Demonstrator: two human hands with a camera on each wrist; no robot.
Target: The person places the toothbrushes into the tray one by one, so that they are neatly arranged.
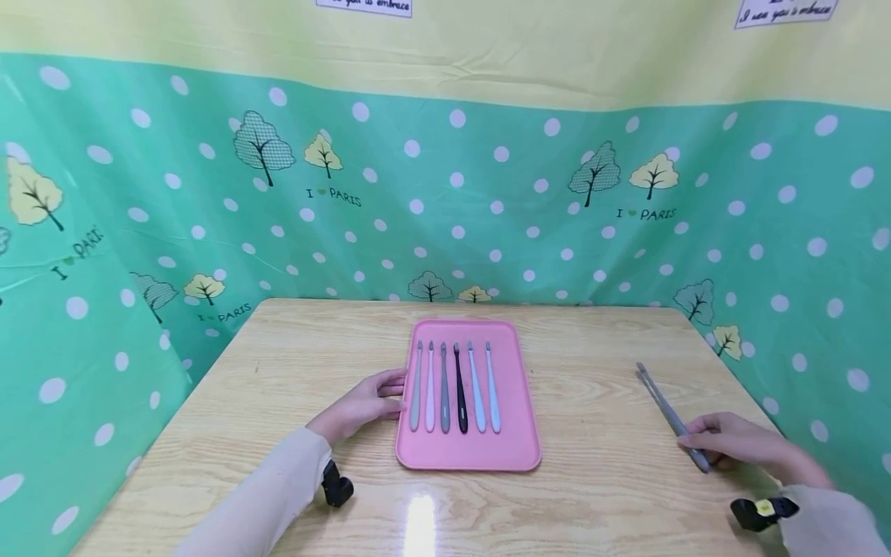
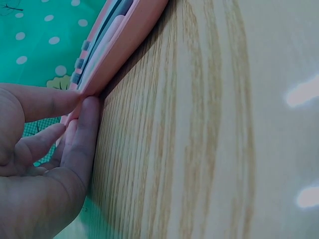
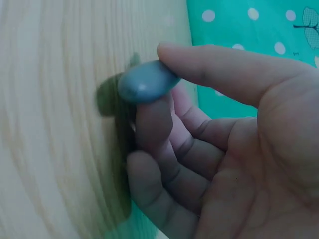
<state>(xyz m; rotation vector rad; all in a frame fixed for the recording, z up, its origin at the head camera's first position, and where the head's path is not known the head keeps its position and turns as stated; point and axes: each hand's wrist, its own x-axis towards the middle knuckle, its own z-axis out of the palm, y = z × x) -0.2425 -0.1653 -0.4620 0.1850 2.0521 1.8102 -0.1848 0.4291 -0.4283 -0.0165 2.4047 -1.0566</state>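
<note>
In the head view, several slim toothbrushes (image 1: 462, 398) in grey, pink, black and pale blue lie side by side on a pink tray (image 1: 468, 456). My left hand (image 1: 365, 401) is at the tray's left edge. Seen from the left wrist, its thumb and fingers (image 2: 88, 117) pinch the rim. Off to the right, my right hand (image 1: 731, 442) holds a grey toothbrush (image 1: 668, 411) by the lower handle, its head pointing away from me. The right wrist view shows the rounded handle end (image 3: 149, 81) between thumb and fingers, low over the table.
The tray rests on a light wood-grain table (image 1: 592, 363) with glare near its front. A green dotted curtain (image 1: 487, 209) with printed trees hangs behind the table and along both sides. Each wrist carries a small black camera (image 1: 337, 485).
</note>
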